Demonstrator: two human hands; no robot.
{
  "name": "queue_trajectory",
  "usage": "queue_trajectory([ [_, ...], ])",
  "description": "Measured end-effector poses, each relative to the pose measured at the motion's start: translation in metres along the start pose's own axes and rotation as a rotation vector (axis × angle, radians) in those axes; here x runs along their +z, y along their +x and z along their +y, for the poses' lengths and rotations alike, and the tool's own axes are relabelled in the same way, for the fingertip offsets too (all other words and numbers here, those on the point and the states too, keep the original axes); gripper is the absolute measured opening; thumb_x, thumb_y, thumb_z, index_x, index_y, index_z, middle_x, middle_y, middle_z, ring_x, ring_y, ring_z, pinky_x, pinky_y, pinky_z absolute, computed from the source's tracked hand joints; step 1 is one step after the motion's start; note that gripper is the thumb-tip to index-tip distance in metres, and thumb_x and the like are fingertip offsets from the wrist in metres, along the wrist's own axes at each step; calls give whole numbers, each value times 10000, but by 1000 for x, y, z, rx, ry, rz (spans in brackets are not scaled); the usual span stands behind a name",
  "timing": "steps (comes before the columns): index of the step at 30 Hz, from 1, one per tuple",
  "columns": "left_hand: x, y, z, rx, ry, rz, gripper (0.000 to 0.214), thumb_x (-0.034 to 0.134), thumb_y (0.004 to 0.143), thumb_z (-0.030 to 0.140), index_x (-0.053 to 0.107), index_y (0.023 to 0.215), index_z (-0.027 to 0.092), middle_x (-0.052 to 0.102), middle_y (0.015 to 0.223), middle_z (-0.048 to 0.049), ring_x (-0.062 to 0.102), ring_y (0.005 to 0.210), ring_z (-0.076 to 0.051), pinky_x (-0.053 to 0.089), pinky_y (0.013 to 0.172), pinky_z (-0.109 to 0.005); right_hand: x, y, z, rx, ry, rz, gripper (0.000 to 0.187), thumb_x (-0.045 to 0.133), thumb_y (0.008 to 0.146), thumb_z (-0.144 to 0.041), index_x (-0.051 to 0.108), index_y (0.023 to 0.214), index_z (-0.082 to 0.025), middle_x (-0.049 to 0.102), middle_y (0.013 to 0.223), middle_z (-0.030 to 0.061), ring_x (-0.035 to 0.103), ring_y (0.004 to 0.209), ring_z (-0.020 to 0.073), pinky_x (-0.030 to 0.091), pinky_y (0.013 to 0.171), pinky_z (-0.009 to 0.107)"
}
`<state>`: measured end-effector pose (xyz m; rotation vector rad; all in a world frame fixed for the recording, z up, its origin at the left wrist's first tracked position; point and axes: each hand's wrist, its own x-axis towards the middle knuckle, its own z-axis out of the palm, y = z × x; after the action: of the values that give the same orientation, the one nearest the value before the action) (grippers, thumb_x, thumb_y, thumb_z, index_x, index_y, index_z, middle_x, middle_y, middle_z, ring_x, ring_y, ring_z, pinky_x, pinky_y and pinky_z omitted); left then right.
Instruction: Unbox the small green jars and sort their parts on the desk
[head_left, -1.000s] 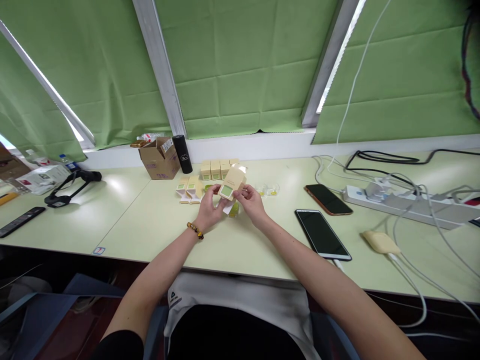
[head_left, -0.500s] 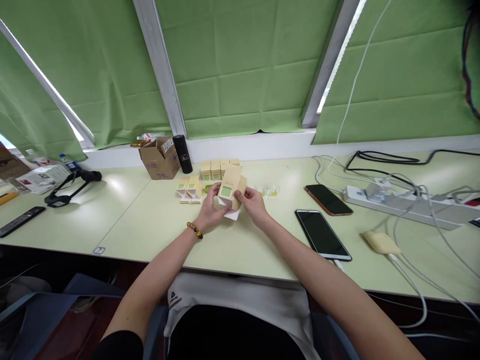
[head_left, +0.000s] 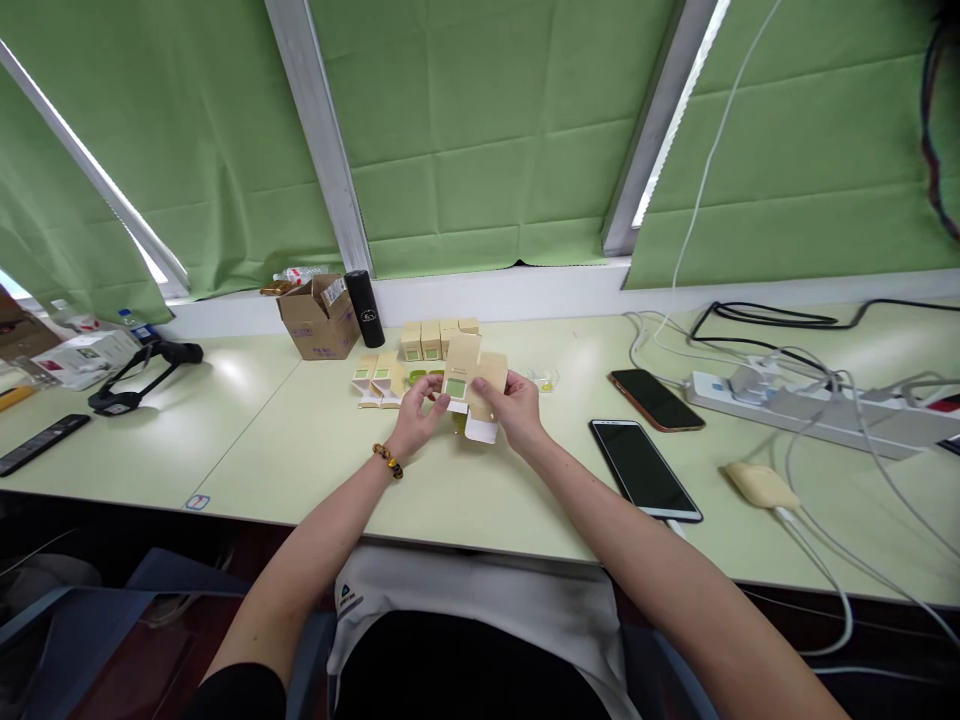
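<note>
A small tan cardboard box, partly unfolded, is held above the table, with a green square on its face and a white inner flap hanging below. My right hand pinches its right panel between thumb and fingers. On the left edge, my left hand grips it with the thumb in front. Behind my left hand lie some yellow-green pieces, partly hidden. Two opened tan boxes stand to the left. Several closed tan boxes stand in a row behind. Clear plastic pieces lie past my right hand.
At the back stand a brown carton and a black cylinder. On the right are two phones, a power strip, a cream charger and loose cables. A black headset frame and a remote lie left.
The held box has opened out, its right panel and white flap swinging right. My right hand has shifted slightly right and now grips that panel.
</note>
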<state>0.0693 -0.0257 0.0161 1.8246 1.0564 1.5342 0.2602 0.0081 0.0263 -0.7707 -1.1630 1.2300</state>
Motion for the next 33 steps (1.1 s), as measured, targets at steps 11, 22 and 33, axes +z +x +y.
queue_trajectory([
  [11, -5, 11, 15, 187, 102, 212, 316, 757, 918, 499, 639, 914, 206, 723, 925, -63, 673, 898, -204, 550, 833, -368, 0, -6, -2, -429, -121, -52, 470, 605, 938, -700, 706, 1004, -246, 725, 944, 58, 660, 913, 246, 549, 840, 398],
  [22, -42, 9, 36, 987, 1059, 323, 120, 692, 890, 201, 736, 913, 310, 811, 922, -40, 681, 885, -238, 539, 805, -443, -16, 16, 28, -297, -192, 130, 372, 546, 977, -588, 697, 1018, -251, 708, 964, 61, 643, 960, 260, 489, 840, 396],
  [33, -103, -12, 53, -176, 355, 419, 323, 791, 772, 401, 725, 978, 161, 783, 900, -74, 673, 704, -181, 524, 647, -302, -19, 21, 38, -240, -237, 103, 355, 537, 970, -575, 699, 961, -259, 714, 874, 53, 634, 953, 271, 476, 951, 437],
])
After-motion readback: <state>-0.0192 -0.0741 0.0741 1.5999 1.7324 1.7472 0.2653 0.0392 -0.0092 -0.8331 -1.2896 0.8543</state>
